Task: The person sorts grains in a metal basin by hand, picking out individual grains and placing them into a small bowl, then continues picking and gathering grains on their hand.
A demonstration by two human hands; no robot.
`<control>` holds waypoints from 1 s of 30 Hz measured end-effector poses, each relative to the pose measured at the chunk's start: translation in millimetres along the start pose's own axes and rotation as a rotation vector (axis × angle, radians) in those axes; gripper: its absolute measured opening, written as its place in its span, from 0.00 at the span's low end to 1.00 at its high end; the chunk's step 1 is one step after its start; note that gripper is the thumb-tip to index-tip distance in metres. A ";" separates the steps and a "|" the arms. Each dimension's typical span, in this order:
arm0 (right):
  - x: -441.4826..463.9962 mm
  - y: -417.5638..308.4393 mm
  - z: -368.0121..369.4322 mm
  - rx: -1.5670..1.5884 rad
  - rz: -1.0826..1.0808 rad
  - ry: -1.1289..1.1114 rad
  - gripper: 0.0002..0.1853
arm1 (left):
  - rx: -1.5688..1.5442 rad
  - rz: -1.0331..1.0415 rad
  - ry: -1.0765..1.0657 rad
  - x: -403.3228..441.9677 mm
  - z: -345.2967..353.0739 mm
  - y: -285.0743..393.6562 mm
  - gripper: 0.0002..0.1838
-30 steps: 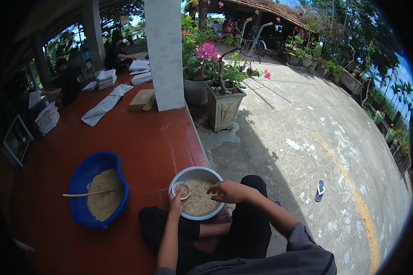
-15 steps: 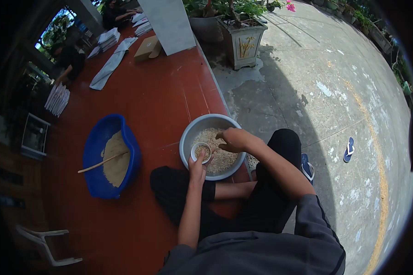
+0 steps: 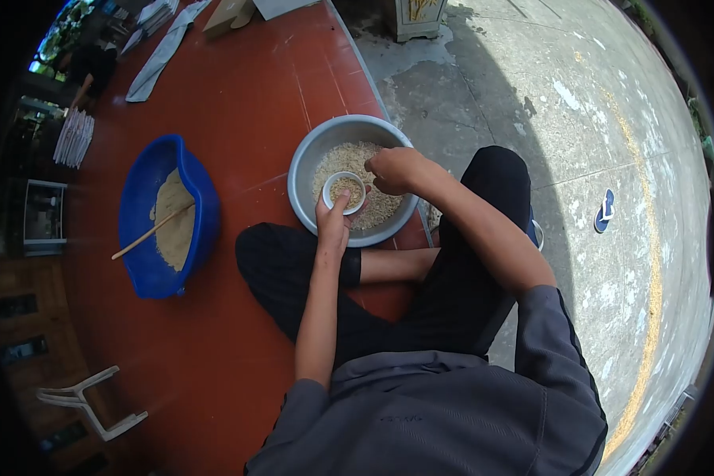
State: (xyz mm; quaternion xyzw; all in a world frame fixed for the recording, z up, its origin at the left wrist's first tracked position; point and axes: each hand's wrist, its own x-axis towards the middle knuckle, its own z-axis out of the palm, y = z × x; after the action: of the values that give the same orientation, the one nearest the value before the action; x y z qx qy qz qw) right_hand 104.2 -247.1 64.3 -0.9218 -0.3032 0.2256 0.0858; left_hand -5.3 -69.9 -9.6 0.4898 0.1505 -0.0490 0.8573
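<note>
One small cup (image 3: 344,174) is over the basin (image 3: 300,163), left hand (image 3: 334,223) fingers wrapped around it; we judge it light, rigid, best held by its wall. Right hand (image 3: 402,170) fingers curl; whether they pinch grain (image 3: 379,209), we cannot tell.

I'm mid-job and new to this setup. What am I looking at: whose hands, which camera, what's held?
There is no machine: these are a seated person's own bare hands. The view comes from one camera worn on the head, looking forward and down. The left hand holds a small white cup of pale grains over a grey basin with more inside. The right hand is curled above the basin; whether it pinches anything is hard to see. To the left, on the red floor, sits a blue tub of tan powdery material with a thin stick in it.
</note>
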 end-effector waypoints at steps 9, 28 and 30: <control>0.3 12.5 18.5 0.074 -0.031 0.205 0.20 | -0.140 0.089 0.054 3.4 -4.9 -3.9 0.24; 41.3 25.8 56.2 0.211 -0.164 0.279 0.27 | -0.357 0.209 0.122 11.6 -21.2 4.6 0.26; 44.1 28.0 64.4 0.197 -0.180 0.256 0.27 | -0.355 0.198 0.122 11.1 -22.3 4.3 0.26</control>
State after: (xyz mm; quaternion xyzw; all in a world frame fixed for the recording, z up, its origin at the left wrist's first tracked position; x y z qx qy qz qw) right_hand 120.1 -241.8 -16.9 -0.8993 -0.3476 0.1266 0.2332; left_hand 1.5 -47.9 -20.0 0.3456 0.1594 0.0924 0.9201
